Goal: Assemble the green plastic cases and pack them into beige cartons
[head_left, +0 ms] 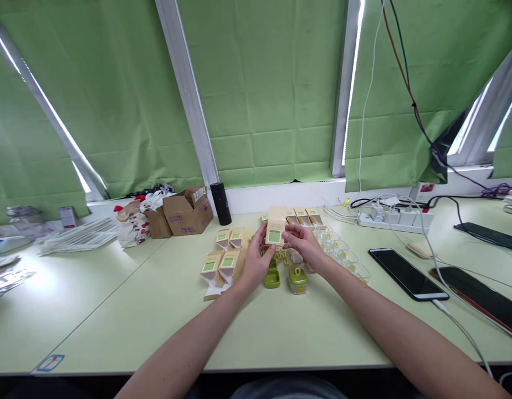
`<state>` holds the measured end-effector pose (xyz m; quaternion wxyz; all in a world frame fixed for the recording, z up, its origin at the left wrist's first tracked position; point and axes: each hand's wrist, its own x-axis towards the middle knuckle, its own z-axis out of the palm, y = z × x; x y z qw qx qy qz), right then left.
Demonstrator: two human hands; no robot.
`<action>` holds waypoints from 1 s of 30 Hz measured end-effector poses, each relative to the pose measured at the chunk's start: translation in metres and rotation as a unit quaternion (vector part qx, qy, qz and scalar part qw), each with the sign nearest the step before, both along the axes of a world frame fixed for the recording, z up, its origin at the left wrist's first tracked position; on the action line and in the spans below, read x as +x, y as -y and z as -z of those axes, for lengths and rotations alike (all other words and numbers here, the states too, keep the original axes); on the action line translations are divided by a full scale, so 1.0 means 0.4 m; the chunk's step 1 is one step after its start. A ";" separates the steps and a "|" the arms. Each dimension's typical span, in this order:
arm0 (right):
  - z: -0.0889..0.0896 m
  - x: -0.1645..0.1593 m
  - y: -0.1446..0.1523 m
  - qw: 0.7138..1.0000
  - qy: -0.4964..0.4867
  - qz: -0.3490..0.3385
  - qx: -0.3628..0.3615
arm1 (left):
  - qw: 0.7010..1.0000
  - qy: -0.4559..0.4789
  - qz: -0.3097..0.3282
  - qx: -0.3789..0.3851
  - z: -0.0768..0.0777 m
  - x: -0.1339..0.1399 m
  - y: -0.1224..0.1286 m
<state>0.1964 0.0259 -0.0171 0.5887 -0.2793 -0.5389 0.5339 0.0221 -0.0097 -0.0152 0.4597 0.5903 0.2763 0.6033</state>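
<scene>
Between my two hands is a small beige paper box [275, 226] with a green window on its front and its top flap raised. My left hand [258, 257] grips its left side, and my right hand [303, 242] holds its right edge. Below them on the table sits a small clear container with a green lid [298, 280] and a yellow loop on top. Beside it lie green lids [272, 278] and several small yellow pieces [282, 255]. Several similar paper boxes [229, 261] stand to the left, and more [302, 216] are behind. Clear containers [346, 256] line up at the right.
At the back left are a cardboard box [188, 210], a cloth bag [132, 224] and a black cylinder [221, 204]. A phone [406, 272] with a white cable lies at the right. Behind it is a power strip [395, 220] with trailing cords.
</scene>
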 end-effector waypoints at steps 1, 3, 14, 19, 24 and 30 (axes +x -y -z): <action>0.001 0.000 0.001 1.000 0.000 0.001 0.000 | 1.000 -0.006 -0.001 0.003 0.003 -0.001 -0.001; 0.002 -0.001 0.004 1.000 0.001 0.003 -0.002 | 1.000 -0.010 0.000 0.005 0.008 -0.003 -0.001; 0.009 0.000 0.012 1.000 0.015 0.000 0.005 | 1.000 -0.015 0.001 0.001 0.014 -0.010 0.001; 0.016 -0.004 0.012 1.000 0.018 0.004 0.013 | 1.000 -0.015 -0.006 0.004 0.013 -0.009 0.004; 0.020 -0.007 0.014 0.999 0.029 0.012 0.023 | 1.000 0.003 -0.004 -0.003 0.009 -0.009 0.009; 0.014 -0.005 0.020 0.999 0.036 0.010 0.034 | 1.000 -0.003 -0.003 -0.007 -0.002 -0.005 0.017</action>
